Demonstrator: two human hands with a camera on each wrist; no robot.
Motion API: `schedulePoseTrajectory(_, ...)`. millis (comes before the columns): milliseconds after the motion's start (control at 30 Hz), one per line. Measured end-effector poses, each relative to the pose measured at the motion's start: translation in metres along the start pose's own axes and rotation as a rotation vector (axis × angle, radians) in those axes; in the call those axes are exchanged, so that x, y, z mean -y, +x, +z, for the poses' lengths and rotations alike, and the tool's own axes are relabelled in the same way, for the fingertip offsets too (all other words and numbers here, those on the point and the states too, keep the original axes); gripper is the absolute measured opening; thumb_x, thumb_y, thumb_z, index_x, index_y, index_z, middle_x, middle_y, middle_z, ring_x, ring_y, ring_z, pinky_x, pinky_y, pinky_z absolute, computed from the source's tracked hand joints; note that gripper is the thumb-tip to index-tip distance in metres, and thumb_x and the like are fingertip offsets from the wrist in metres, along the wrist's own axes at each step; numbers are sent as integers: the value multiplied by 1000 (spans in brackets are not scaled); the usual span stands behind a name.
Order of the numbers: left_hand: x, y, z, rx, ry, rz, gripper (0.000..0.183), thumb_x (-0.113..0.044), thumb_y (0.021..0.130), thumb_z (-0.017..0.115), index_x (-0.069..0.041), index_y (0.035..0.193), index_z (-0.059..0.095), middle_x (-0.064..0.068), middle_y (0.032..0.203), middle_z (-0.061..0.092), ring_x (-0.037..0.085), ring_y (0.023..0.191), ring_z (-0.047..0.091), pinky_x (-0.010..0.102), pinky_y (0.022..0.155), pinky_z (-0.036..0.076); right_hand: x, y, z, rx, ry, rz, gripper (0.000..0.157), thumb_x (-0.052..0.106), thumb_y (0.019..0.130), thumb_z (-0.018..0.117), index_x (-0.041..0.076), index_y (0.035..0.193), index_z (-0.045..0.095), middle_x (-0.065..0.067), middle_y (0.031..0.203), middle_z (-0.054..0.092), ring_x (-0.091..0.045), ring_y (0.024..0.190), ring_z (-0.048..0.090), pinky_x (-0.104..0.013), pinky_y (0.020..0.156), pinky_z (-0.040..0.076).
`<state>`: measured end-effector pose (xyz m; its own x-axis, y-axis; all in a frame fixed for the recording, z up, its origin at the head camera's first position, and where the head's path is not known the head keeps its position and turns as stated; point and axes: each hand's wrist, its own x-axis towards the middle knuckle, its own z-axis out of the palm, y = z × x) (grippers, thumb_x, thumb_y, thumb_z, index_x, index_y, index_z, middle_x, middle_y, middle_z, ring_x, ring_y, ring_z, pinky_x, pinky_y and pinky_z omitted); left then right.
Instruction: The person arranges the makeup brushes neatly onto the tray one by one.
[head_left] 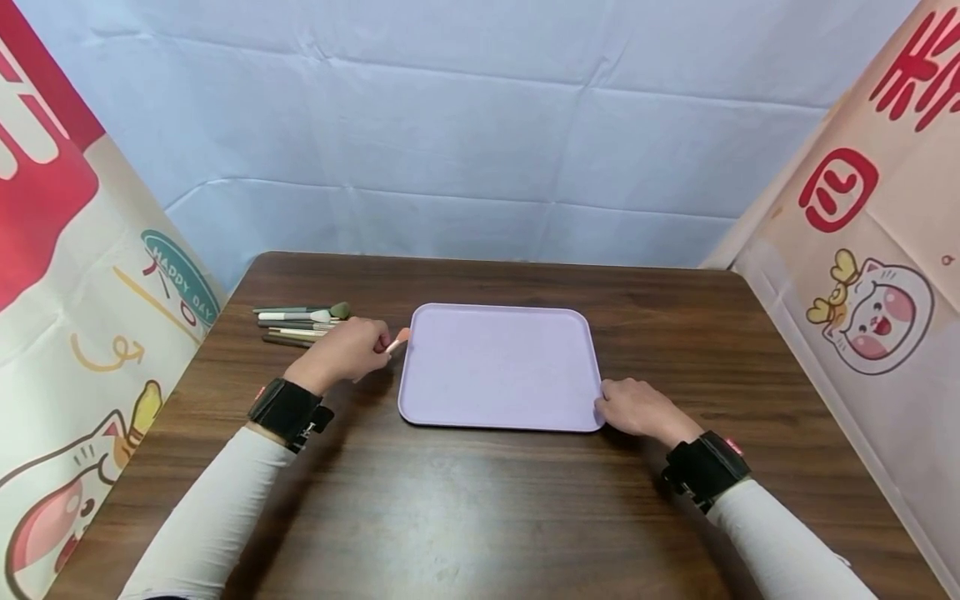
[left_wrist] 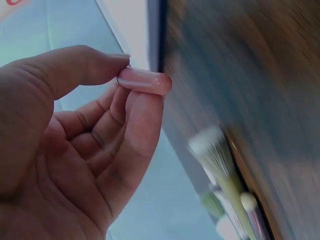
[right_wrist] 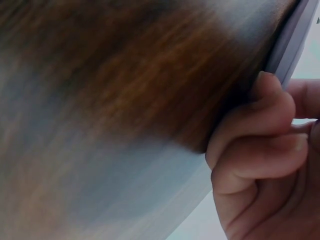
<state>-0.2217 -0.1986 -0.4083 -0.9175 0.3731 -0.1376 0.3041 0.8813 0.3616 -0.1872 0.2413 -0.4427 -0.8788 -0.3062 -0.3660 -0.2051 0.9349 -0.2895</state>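
Observation:
My left hand pinches a makeup brush between thumb and fingertips, its orange-pink head pointing at the tray's left edge. In the left wrist view the pink end of the brush's handle pokes out of the pinch. A flat, pale lilac tray lies on the table in front of me. At the tray's near right corner, my right hand grips the rim. The right wrist view has curled fingers against the tray's edge, the thumb on its other side.
Several makeup brushes lie side by side left of the tray, heads toward the right. The brown wooden table ends at a pale blue cloth behind. Printed sheets flank both sides.

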Motion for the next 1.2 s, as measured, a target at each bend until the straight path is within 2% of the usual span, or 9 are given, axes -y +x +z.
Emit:
schedulePoseTrajectory(133,-13,8,4,23,-33,-32,11,-16,97,63,-6,93,64,4,72,62,15,55,56,30,60,45,1,0,-1,1,-2,-1,20,17,97,50,7,83,60,-5,72,54,-20,64,51,-32,58,39)
schedulePoseTrajectory(333,-32,20,11,21,-1,-67,18,-22,99,64,-6,91,63,5,71,63,17,55,58,31,61,46,0,-1,-1,3,1,-2,20,17,98,50,7,83,60,-5,72,54,-19,63,51,-31,58,39)
schedulePoseTrajectory(533,-49,32,16,33,-4,-106,12,-19,96,64,-7,93,64,5,75,64,18,61,60,29,59,45,0,-1,-1,3,16,-2,20,16,98,50,7,84,60,-5,72,53,-19,63,50,-31,58,38)
schedulePoseTrajectory(600,-54,35,17,24,1,-101,13,-20,96,64,-8,90,65,4,75,63,19,63,60,29,57,45,0,-1,0,3,21,-2,20,16,98,50,7,84,60,-5,71,53,-19,63,50,-31,58,38)
schedulePoseTrajectory(767,-64,44,21,6,26,-55,32,-27,102,56,-11,76,65,4,65,63,21,63,60,31,59,45,-1,-1,0,-3,19,-3,20,16,97,50,7,83,60,-5,71,53,-19,63,50,-31,58,38)
schedulePoseTrajectory(967,-77,54,24,18,32,-23,23,-15,94,60,-12,72,64,1,65,63,19,67,60,30,67,46,-1,-1,-1,-8,5,-3,20,16,97,50,7,82,59,-5,71,53,-19,63,50,-31,58,39)
schedulePoseTrajectory(1200,-91,60,30,8,25,-24,34,-13,94,56,-12,61,63,-3,46,59,17,59,60,27,61,44,0,0,1,-8,-3,7,19,16,97,50,7,84,60,-5,72,55,-20,64,51,-32,59,40)
